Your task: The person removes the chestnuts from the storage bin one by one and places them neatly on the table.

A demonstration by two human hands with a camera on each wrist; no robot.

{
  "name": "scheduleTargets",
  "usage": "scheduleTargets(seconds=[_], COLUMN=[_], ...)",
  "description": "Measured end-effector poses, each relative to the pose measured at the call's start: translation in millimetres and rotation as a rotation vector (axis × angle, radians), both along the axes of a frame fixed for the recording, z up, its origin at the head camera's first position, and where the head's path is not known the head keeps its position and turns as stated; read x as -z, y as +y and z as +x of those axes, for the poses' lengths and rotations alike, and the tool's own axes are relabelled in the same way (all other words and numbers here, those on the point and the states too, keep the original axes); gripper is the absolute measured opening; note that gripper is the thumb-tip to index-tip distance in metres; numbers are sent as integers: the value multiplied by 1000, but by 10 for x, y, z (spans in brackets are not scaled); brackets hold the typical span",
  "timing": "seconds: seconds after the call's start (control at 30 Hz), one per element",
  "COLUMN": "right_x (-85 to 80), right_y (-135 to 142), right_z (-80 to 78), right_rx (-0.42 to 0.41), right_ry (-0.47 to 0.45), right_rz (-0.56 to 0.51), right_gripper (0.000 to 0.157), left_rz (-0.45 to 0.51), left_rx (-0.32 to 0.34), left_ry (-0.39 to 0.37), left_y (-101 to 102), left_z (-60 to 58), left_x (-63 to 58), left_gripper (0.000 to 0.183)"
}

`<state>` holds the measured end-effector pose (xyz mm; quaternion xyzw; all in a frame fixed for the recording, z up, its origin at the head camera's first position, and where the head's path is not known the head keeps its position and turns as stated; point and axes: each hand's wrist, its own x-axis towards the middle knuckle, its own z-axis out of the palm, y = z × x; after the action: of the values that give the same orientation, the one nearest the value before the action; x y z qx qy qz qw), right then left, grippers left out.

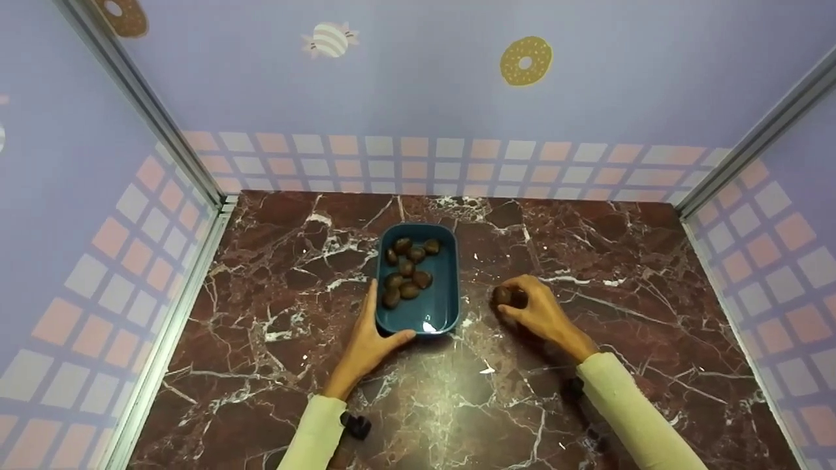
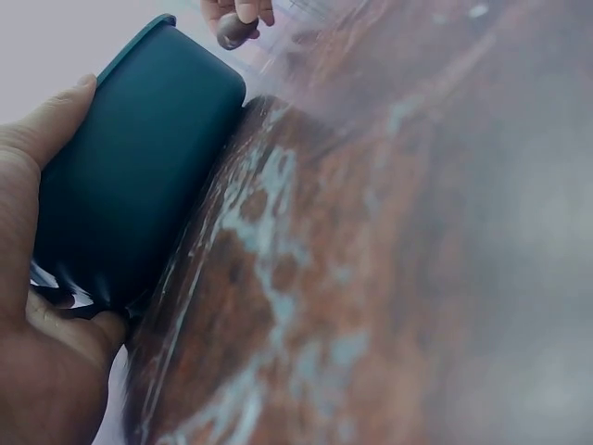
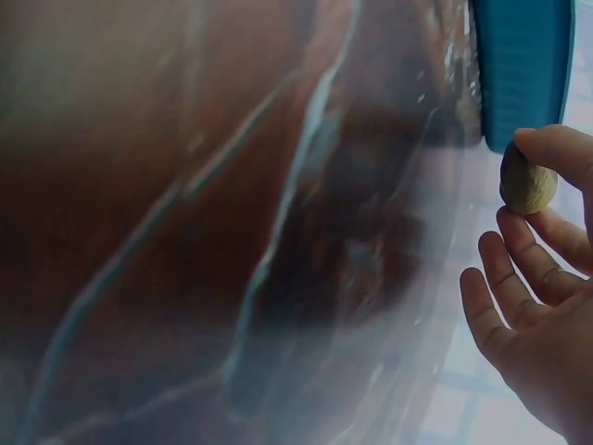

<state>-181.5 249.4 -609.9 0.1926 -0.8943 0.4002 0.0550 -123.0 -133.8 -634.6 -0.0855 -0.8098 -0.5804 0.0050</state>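
A teal rectangular container [image 1: 446, 287] stands on the marbled surface with several brown chestnuts [image 1: 406, 268] inside, mostly towards its left and far parts. My left hand [image 1: 367, 343] holds the container's near left corner, thumb along the near end and fingers on the left side. In the left wrist view, the outer wall of the container [image 2: 139, 158] sits between the thumb and fingers. To the right of the container, my right hand [image 1: 541, 313] pinches one chestnut [image 3: 527, 182] between thumb and fingertip. Its other fingers are spread below in the right wrist view.
The dark red marbled tabletop [image 1: 274, 391] has white veins. Patterned walls stand at the back [image 1: 418, 85], left [image 1: 85, 261] and right [image 1: 784, 261], with metal strips along the corners. A dark band [image 1: 356, 425] is around the left wrist.
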Motion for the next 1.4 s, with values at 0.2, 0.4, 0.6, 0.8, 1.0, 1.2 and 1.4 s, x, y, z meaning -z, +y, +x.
scheduleTargets(seconds=[0.2,0.4,0.6,0.8,1.0,1.2,1.4], right_x=[46,65,81,91,72,-73,-288], right_y=[106,150,160,153,143,97,-30], right_z=[-3,-37,-81,-120,-141,-154,-155], right_rx=[38,67,80,77,56,30,-29], right_ry=[-56,-78,-77,-47,-40,-6,-13], right_rz=[-3,-1,15,22,36,29,20], right_gripper=[37,38,39,38,40,46,49], left_rz=[-1,4,6,2,-1,-27,-66], left_rx=[0,4,9,-2,14,47,70], left_ry=[1,8,-8,-17,-28,-45,-96], left_y=[37,63,64,55,36,-13,-32], left_z=[4,8,24,39,15,-53,-73], left_x=[6,-10,-7,-6,-53,-112,-145], left_gripper=[132,132,132,132,133,140,143])
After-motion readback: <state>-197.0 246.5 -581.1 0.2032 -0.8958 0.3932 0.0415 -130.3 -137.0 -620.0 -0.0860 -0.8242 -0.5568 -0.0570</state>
